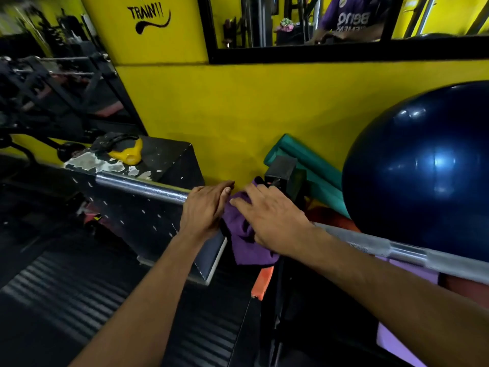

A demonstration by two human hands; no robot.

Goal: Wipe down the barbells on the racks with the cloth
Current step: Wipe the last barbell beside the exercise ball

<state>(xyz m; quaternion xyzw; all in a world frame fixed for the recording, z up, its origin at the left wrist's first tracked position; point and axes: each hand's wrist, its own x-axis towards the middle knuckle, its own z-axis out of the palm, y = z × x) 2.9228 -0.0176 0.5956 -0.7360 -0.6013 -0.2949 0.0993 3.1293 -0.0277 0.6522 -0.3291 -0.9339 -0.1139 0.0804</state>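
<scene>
Item one, the barbell (144, 187): a chrome bar that ran from the left across the middle of your view and on to the lower right, where its knurled section (357, 241) showed below the ball. Item two, the cloth (244, 234): purple, draped over the bar between your two hands, its loose end hanging down below the bar. Your left hand (203, 210) sat on the bar just left of the cloth, fingers (225, 190) pressed together and bent over the far side of the bar, touching the cloth's edge; whether they closed fully round the bar you could not tell from this angle. Your right hand (275, 221) lay flat on top of the cloth, fingers spread and nearly straight, pressing it against the bar beside the black rack upright (284, 172). Item three, a black wooden box (169, 160) with chipped paint, behind the bar on the left, carrying a yellow and black object (127, 151) on its top. Item four, a large dark blue exercise ball (423, 165) at the right, against the yellow wall (238, 107). Item five, rolled teal mats (309, 162) between the rack upright and the ball. Item six, a black-framed mirror (291, 19) on the wall above, with the painted word "TRAIN!!" (145, 13) to its left. Item seven, dark ribbed floor matting (66, 287) below your left forearm.
</scene>
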